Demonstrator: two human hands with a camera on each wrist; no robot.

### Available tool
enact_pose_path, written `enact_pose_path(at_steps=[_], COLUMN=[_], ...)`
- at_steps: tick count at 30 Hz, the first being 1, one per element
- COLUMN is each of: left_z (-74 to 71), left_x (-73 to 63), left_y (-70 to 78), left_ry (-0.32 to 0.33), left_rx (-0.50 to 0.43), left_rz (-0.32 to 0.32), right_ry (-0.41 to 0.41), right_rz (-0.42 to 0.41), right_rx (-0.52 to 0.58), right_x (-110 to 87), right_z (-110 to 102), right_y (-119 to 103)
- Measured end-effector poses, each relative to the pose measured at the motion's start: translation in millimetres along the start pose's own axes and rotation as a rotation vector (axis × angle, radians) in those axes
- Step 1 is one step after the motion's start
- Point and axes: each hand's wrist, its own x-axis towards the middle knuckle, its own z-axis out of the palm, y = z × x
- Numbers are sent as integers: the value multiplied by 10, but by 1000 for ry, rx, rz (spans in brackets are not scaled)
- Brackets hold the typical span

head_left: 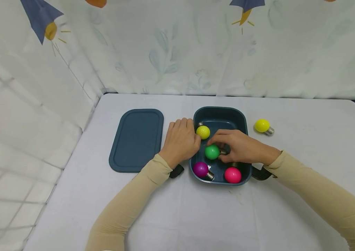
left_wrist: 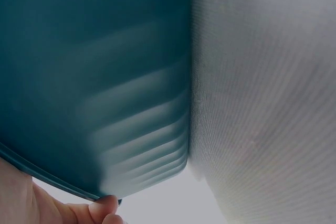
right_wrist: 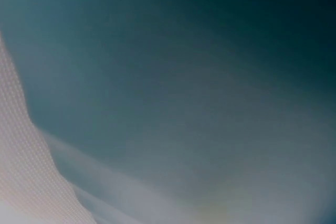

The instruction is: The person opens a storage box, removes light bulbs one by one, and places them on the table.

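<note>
A dark blue-green rectangular container (head_left: 224, 122) stands on the table with several coloured light bulbs inside. My left hand (head_left: 181, 139) grips its left rim; in the left wrist view, fingertips (left_wrist: 105, 208) curl over that edge. Reaching in from the right, my right hand (head_left: 240, 144) holds a green bulb (head_left: 212, 152), fingers curled about it near the container's middle. A yellow bulb (head_left: 203, 132) lies by the left wall, beside my left thumb. In the near corners are a purple bulb (head_left: 200, 169) and a pink bulb (head_left: 232, 175). Only the blurred container wall (right_wrist: 157, 77) fills most of the right wrist view.
Left of the container, a matching flat lid (head_left: 138, 139) lies on the white-covered table (head_left: 190, 216). Another yellow bulb (head_left: 262, 125) rests on the cloth to the right. Behind the table hangs a patterned white curtain (head_left: 180, 48).
</note>
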Motion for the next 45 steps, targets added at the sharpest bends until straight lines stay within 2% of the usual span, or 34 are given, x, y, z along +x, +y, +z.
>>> enact_pose_path(at_steps=[6,17,33,45], left_z=[6,-37,-34,-48], left_x=[-11,-16,-29,-31], left_y=[6,10,6,12], left_ry=[19,3,-25,-27], left_rx=[5,10,1,-12], left_rz=[7,5,-7,-13], right_ry=[29,67,84,138], right_rz=[-19,-53,-40,-31], right_rx=[11,10,-6,2], right_x=[-18,-60,-170,-287], right_z=[-22,-70,-150,-204], right_y=[-13,-73,-122,-106])
